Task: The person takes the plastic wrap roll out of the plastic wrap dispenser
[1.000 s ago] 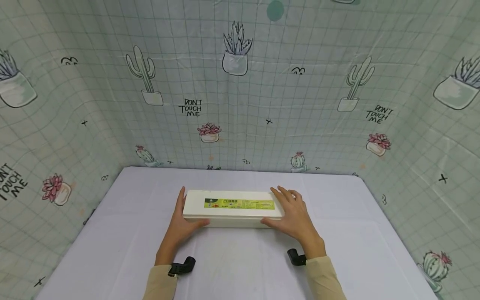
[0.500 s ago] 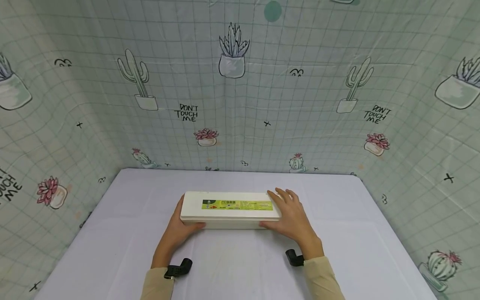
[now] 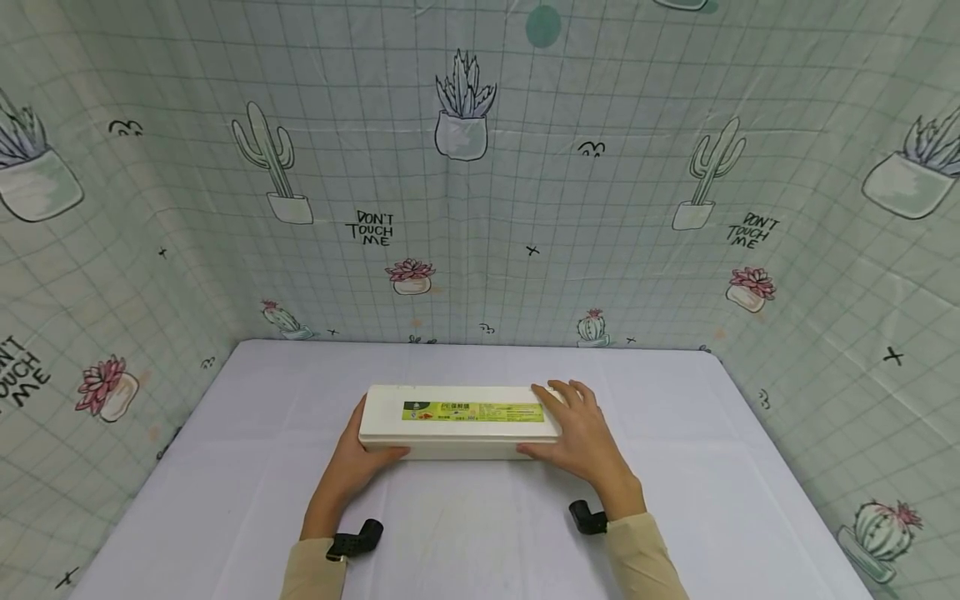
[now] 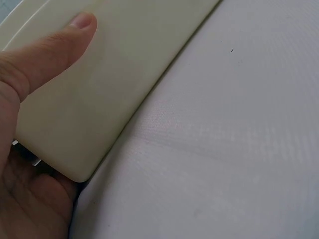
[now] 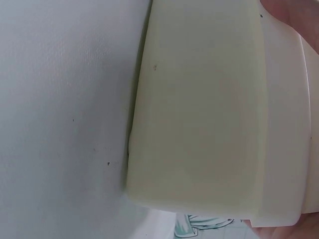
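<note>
A long white plastic cling film box [image 3: 459, 429] lies flat on the table with its lid down. A yellow-green label [image 3: 472, 412] runs along its top. Around its left end sits my left hand [image 3: 352, 460], gripping it with the thumb along the front wall. In the left wrist view the thumb [image 4: 55, 55] presses that wall and the other fingers pass behind the end. My right hand [image 3: 585, 448] holds the right end, thumb in front and fingers spread over the top. The right wrist view shows mostly the box's end wall [image 5: 199, 109], with little of the hand.
A white cloth [image 3: 465, 533] covers the table. Behind and at both sides hangs a gridded curtain [image 3: 480, 192] printed with cacti and succulents. Black camera mounts [image 3: 358, 540] are strapped on both wrists.
The fingers of my left hand have closed in against the box's left end; earlier the forefinger stood off it. The right hand keeps about the same hold. The whole view has shifted slightly.
</note>
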`<state>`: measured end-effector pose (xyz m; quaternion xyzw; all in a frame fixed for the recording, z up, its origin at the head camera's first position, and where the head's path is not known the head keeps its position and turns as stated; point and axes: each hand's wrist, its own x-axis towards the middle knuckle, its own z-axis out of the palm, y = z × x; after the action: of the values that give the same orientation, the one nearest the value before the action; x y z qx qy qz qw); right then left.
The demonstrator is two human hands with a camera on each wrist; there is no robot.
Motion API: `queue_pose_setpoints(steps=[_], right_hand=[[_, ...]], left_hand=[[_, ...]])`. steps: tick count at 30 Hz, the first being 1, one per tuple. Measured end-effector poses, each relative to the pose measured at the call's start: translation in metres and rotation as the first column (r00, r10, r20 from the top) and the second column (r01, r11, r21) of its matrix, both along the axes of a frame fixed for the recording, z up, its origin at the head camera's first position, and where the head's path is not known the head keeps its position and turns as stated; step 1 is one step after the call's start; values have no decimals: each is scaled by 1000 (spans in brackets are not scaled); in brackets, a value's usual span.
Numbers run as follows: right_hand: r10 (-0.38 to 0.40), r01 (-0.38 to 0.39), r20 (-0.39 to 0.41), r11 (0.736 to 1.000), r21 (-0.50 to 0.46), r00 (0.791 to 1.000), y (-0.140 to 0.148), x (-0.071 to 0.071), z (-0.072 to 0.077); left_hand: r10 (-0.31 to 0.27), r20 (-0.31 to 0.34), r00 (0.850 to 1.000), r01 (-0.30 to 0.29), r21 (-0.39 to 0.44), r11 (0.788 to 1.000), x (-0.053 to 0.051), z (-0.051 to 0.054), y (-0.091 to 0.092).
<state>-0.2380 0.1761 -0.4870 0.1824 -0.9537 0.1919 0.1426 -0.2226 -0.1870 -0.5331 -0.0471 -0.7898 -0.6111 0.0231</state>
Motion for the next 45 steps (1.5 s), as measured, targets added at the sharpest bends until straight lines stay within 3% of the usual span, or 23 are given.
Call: queue_pose_setpoints(steps=[27, 39, 45], right_hand=[[56, -65, -131, 995, -69, 990, 2, 7, -14], [51, -59, -123, 997, -55, 991, 3, 8, -13], [48, -57, -131, 996, -63, 990, 3, 10, -11]], left_hand=[[-28, -35, 999, 29, 5, 1000, 5, -10, -2], [-20, -51, 999, 19, -22, 1000, 6, -10, -2], [-3, -3, 1000, 3, -31, 1000, 8, -9, -2]])
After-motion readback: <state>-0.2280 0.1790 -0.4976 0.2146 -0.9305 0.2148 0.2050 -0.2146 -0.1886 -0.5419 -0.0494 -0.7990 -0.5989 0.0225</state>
